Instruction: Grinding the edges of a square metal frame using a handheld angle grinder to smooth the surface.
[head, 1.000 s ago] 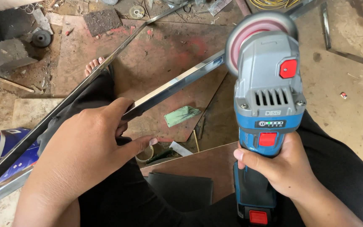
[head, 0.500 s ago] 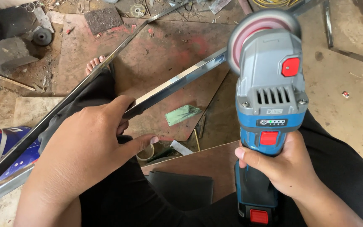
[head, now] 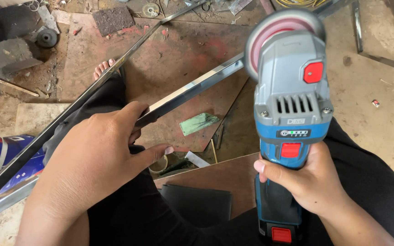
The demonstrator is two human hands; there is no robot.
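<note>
Angle grinder (head: 292, 109) gripped by right hand (head: 304, 180), left hand (head: 92, 164) clasping steel bar (head: 192, 89), dusty workshop floor (head: 375, 132), green scrap (head: 198, 123), blue can (head: 5, 159) at left.

Open floor (head: 370, 136) is lying right of the grinder (head: 292, 105). A shiny metal bar (head: 192, 89) is crossing the middle, blocking passage between the hands; scrap blocks (head: 10, 50) are crowding the far left corner.

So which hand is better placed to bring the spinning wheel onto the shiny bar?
The right hand, probably. It already holds the grinder, with the wheel right by the metal bar. The left hand is busy gripping that bar nearer the body.
</note>
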